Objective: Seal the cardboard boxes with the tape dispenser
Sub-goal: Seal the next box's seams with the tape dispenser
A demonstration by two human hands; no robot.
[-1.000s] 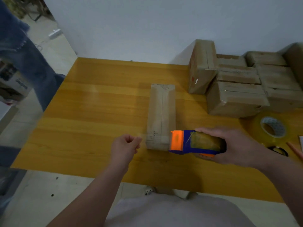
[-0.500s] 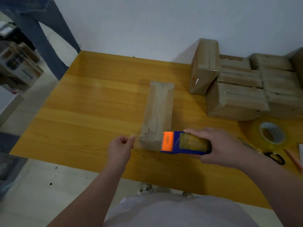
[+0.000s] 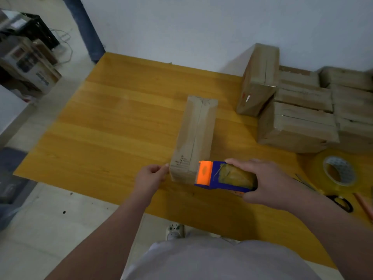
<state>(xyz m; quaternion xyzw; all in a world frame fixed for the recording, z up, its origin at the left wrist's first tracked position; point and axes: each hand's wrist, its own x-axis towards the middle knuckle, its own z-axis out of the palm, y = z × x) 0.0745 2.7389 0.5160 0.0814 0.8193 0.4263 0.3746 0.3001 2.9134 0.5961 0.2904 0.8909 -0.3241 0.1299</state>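
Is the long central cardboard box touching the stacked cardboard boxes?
Apart: head view shows bare wooden table between the long cardboard box and the stacked cardboard boxes.

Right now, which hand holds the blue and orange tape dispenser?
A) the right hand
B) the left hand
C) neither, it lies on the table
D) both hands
A: the right hand grips the tape dispenser, orange end at the near end of the long cardboard box, while the left hand sits at that box's near left corner.

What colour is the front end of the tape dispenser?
Bright orange, on a blue body; the head view shows the tape dispenser clearly.
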